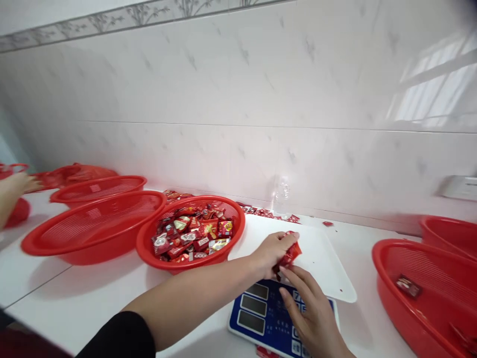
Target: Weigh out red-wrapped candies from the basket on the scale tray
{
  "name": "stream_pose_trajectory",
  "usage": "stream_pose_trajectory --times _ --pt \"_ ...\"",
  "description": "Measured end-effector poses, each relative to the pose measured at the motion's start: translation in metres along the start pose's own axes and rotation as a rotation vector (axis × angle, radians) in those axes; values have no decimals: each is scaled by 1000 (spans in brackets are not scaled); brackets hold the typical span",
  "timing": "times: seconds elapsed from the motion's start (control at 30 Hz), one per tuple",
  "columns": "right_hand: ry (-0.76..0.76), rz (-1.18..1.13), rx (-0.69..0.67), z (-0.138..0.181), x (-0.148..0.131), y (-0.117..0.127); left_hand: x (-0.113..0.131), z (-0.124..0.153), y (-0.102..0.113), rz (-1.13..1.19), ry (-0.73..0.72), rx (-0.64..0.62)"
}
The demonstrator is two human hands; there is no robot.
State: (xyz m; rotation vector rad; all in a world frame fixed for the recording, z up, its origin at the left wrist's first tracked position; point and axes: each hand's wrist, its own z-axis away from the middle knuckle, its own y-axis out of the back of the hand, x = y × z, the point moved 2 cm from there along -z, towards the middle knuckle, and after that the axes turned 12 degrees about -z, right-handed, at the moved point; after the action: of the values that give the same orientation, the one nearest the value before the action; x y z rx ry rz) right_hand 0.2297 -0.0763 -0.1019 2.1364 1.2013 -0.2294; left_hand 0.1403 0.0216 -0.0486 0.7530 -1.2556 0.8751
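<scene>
My left hand is closed around a few red-wrapped candies above the near edge of a white weighing tray. Just below it is my right hand, thumb and fingers apart, its fingertips at the lower end of those candies; whether they grip anything is hard to see. Under both hands sits a digital scale with a blue keypad panel, partly covered by my right hand. To the left, a red plastic basket holds many wrapped candies, mostly red.
Red baskets stand further left, and a red basket with a few candies is at right. Along the wall are scattered red packets and a clear plastic bottle. Another person's hand shows at far left.
</scene>
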Motion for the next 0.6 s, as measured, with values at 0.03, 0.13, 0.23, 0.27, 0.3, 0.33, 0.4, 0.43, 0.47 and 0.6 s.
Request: stream_pose_trajectory --times 0.03,0.13,0.23,0.27,0.3,0.33,0.4,0.43,0.47,0.6 --pt "16 0 12 1 0 0 0 7 1 13 0 -5" --pt "32 3 61 5 3 1 10 28 22 -13 -31 47" --pt "13 4 89 8 4 3 29 49 63 -107 -52 185" --pt "3 -4 91 9 5 3 36 55 80 -134 -68 242" --pt "-10 -13 92 11 5 3 44 60 99 -150 -94 305" --pt "-24 -23 88 12 6 2 52 66 119 -173 -115 355" --pt "-46 -31 78 14 8 1 67 76 162 -227 -196 512" --pt "-50 -27 70 15 9 1 74 83 185 -269 -242 606" --pt "-48 -20 61 15 10 0 81 90 207 -328 -282 729" --pt "-12 4 50 15 12 -1 96 127 276 -673 -242 1238"
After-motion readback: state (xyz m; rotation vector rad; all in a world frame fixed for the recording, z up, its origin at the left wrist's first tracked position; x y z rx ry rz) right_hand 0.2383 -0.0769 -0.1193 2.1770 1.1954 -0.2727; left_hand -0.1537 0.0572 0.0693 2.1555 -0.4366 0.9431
